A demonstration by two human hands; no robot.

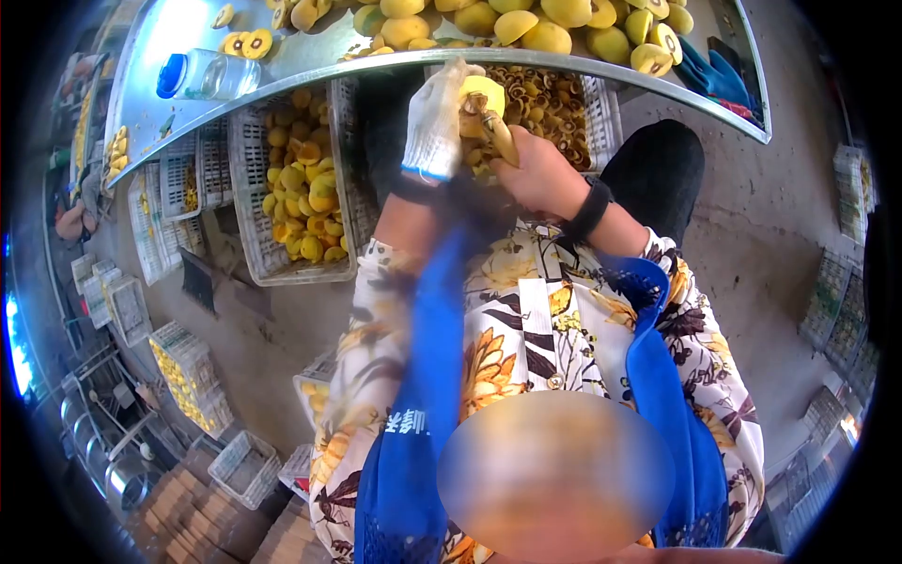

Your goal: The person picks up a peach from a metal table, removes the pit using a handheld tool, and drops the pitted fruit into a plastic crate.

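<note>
My left hand (pixel 434 120), in a white knit glove, is closed around a yellow peach (pixel 485 90) just in front of the metal table's edge. My bare right hand (pixel 545 174) grips the yellowish handle of a pitting tool (pixel 502 141). The tool's working end meets the brown middle of the peach, and its exact shape is hard to make out. Under both hands stands a crate (pixel 603 122) filled with brown pits and scraps.
Many peach halves (pixel 406 32) lie on the metal table (pixel 310 77), with a blue-capped clear bottle (pixel 211 75) at left and a dark blue glove (pixel 712 77) at right. A white crate (pixel 246 202) of peach halves stands left of my legs. More crates (pixel 246 468) line the floor.
</note>
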